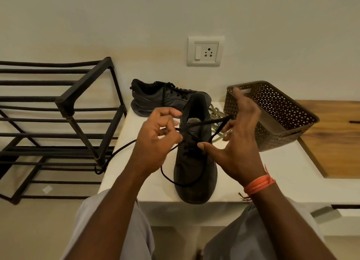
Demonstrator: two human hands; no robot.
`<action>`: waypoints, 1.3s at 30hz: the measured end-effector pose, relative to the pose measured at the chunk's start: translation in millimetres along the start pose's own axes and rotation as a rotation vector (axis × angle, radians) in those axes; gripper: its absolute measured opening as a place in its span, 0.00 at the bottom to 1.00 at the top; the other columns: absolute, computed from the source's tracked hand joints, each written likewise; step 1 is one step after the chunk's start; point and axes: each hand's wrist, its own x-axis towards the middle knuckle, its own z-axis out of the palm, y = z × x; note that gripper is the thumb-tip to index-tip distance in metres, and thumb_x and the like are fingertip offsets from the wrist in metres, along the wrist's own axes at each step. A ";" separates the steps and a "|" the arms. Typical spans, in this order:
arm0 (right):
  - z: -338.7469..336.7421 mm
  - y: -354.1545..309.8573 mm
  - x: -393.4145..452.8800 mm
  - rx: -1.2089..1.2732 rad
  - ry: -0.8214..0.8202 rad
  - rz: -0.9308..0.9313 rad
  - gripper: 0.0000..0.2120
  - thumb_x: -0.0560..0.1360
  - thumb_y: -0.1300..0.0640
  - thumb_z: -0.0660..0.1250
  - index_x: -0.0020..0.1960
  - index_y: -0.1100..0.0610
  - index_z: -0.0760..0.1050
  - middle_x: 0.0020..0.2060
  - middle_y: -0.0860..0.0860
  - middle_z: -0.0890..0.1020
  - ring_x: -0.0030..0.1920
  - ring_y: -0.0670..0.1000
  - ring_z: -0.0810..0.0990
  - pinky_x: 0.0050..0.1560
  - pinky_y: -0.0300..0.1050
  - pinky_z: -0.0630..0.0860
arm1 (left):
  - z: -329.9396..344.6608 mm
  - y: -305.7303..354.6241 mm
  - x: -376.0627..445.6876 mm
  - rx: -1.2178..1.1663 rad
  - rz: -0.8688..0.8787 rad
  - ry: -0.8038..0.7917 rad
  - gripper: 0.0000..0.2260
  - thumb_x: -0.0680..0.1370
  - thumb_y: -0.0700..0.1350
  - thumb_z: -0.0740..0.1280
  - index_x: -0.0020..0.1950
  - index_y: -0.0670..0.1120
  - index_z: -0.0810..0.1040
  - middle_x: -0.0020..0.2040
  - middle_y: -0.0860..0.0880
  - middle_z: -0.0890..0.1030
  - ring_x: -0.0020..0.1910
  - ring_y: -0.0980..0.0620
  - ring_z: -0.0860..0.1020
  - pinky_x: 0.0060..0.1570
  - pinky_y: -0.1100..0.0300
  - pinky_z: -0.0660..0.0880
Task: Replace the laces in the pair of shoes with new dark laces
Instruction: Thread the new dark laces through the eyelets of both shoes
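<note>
Both hands (155, 135) (239, 135) threading dark lace (204, 123) through shoe (194, 172).

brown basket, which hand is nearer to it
Right. The right hand overlaps the brown basket at its near-left wall; the left hand is across the near shoe, farther away.

Near black shoe (195, 162) sits toe-forward, dark lace (171, 179) half-threaded and looping loose; behind it, the laced shoe (161, 98) and pale old laces (216, 113).
</note>
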 end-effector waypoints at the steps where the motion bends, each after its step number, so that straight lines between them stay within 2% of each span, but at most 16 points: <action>1: 2.1 -1.2 -0.5 -0.009 -0.067 -0.028 0.47 0.63 0.56 0.81 0.74 0.48 0.59 0.70 0.52 0.61 0.58 0.34 0.67 0.53 0.33 0.77 | -1.9 3.0 1.4 -0.190 0.010 0.013 0.05 0.72 0.38 0.62 0.37 0.45 0.75 0.59 0.48 0.79 0.57 0.54 0.78 0.51 0.66 0.76; 3: 11.4 -2.7 -4.5 0.002 -0.278 0.003 0.27 0.69 0.56 0.76 0.66 0.51 0.72 0.59 0.48 0.74 0.51 0.44 0.75 0.49 0.43 0.79 | -6.3 7.4 3.1 -0.651 -0.011 -0.019 0.04 0.73 0.38 0.57 0.39 0.41 0.70 0.55 0.43 0.82 0.59 0.44 0.79 0.59 0.55 0.76; 4: 18.0 -6.1 -9.7 0.056 -0.395 0.044 0.21 0.71 0.57 0.75 0.63 0.53 0.75 0.54 0.46 0.77 0.46 0.45 0.78 0.47 0.42 0.78 | -9.2 9.0 3.3 -0.864 -0.034 -0.008 0.05 0.75 0.39 0.56 0.39 0.41 0.67 0.50 0.43 0.83 0.55 0.42 0.80 0.59 0.51 0.76; 6: 34.5 -19.6 -24.3 0.245 -0.579 0.099 0.21 0.72 0.58 0.73 0.64 0.52 0.75 0.53 0.44 0.79 0.42 0.47 0.81 0.45 0.39 0.79 | -18.9 9.7 2.3 -1.097 -0.082 0.127 0.09 0.78 0.43 0.55 0.38 0.44 0.67 0.39 0.47 0.80 0.37 0.50 0.79 0.48 0.54 0.79; 8: 50.7 -37.1 -39.4 0.449 -0.705 0.118 0.26 0.73 0.57 0.74 0.68 0.48 0.70 0.61 0.43 0.76 0.44 0.48 0.82 0.43 0.39 0.80 | -31.9 6.6 2.1 -1.141 -0.122 0.290 0.12 0.80 0.47 0.56 0.38 0.47 0.70 0.35 0.51 0.74 0.25 0.57 0.67 0.31 0.65 0.71; 10: 65.0 -46.2 -49.6 0.608 -0.760 0.191 0.30 0.72 0.55 0.74 0.70 0.43 0.66 0.66 0.41 0.70 0.45 0.47 0.81 0.43 0.38 0.79 | -44.6 0.7 2.9 -1.016 -0.118 0.385 0.14 0.81 0.52 0.58 0.39 0.48 0.72 0.35 0.52 0.72 0.24 0.58 0.60 0.26 0.67 0.61; 12: 73.9 -45.7 -49.6 0.536 -0.726 0.185 0.25 0.74 0.55 0.73 0.68 0.45 0.70 0.65 0.42 0.71 0.44 0.47 0.81 0.44 0.38 0.79 | -49.8 -3.9 3.6 -0.670 -0.085 0.424 0.14 0.81 0.55 0.60 0.40 0.49 0.73 0.35 0.52 0.73 0.25 0.57 0.60 0.24 0.67 0.59; 15: 69.9 -35.9 -37.9 0.363 -0.553 0.151 0.09 0.75 0.58 0.71 0.55 0.53 0.80 0.50 0.44 0.82 0.37 0.44 0.79 0.41 0.37 0.78 | -34.3 -9.2 4.5 -0.051 0.003 0.333 0.08 0.80 0.48 0.64 0.45 0.45 0.76 0.35 0.55 0.78 0.30 0.60 0.73 0.31 0.68 0.70; 17: 57.5 -23.8 -28.3 0.331 -0.428 0.196 0.04 0.74 0.58 0.72 0.48 0.53 0.81 0.41 0.45 0.83 0.35 0.42 0.79 0.39 0.35 0.76 | -18.3 -15.0 4.0 0.151 0.033 0.147 0.04 0.79 0.44 0.65 0.51 0.45 0.77 0.38 0.53 0.81 0.41 0.61 0.80 0.42 0.71 0.74; 19: 40.9 -9.3 -18.1 0.250 -0.362 0.236 0.04 0.72 0.59 0.73 0.46 0.53 0.81 0.37 0.45 0.82 0.34 0.38 0.78 0.37 0.31 0.74 | -4.6 -22.3 5.3 0.249 0.024 0.019 0.08 0.79 0.45 0.66 0.58 0.48 0.75 0.39 0.54 0.83 0.45 0.63 0.80 0.45 0.73 0.73; 21: 24.7 9.3 -7.8 0.183 -0.335 0.301 0.04 0.71 0.61 0.74 0.44 0.54 0.81 0.34 0.46 0.81 0.31 0.36 0.77 0.34 0.29 0.72 | 4.7 -26.4 10.9 0.302 0.020 0.013 0.08 0.79 0.48 0.66 0.58 0.50 0.76 0.41 0.56 0.84 0.46 0.63 0.80 0.47 0.69 0.74; 24: 9.4 32.8 4.5 0.208 -0.277 0.419 0.05 0.70 0.62 0.75 0.42 0.55 0.81 0.34 0.52 0.83 0.29 0.42 0.78 0.34 0.38 0.76 | 12.0 -29.5 24.4 0.375 0.021 0.020 0.05 0.78 0.49 0.67 0.53 0.52 0.80 0.45 0.57 0.84 0.48 0.59 0.81 0.50 0.56 0.79; 26: 6.3 41.0 10.2 0.225 -0.234 0.467 0.04 0.70 0.61 0.75 0.43 0.57 0.81 0.35 0.54 0.83 0.30 0.46 0.79 0.33 0.38 0.76 | 17.1 -29.2 34.2 0.435 0.024 -0.006 0.05 0.78 0.49 0.67 0.51 0.53 0.81 0.46 0.57 0.83 0.49 0.57 0.80 0.50 0.54 0.78; 31: 9.2 49.9 17.7 0.284 -0.210 0.518 0.03 0.72 0.62 0.73 0.45 0.60 0.81 0.36 0.56 0.83 0.33 0.48 0.80 0.30 0.32 0.75 | 39.8 -38.2 44.3 0.685 0.018 -0.029 0.04 0.78 0.48 0.67 0.51 0.51 0.81 0.54 0.52 0.71 0.56 0.52 0.70 0.52 0.57 0.71; 35: 17.3 53.2 17.0 0.288 -0.229 0.508 0.04 0.71 0.61 0.74 0.45 0.58 0.81 0.38 0.56 0.83 0.37 0.50 0.82 0.37 0.40 0.79 | 46.2 -46.6 44.3 0.837 -0.021 0.012 0.04 0.77 0.50 0.67 0.50 0.54 0.80 0.61 0.49 0.66 0.64 0.48 0.61 0.60 0.54 0.60; 39: 21.6 54.6 18.8 0.279 -0.239 0.481 0.05 0.71 0.62 0.75 0.45 0.59 0.81 0.38 0.55 0.83 0.38 0.50 0.82 0.41 0.43 0.81 | 52.2 -44.4 43.9 0.808 -0.051 0.029 0.02 0.76 0.51 0.69 0.46 0.56 0.81 0.63 0.50 0.65 0.67 0.48 0.58 0.63 0.52 0.58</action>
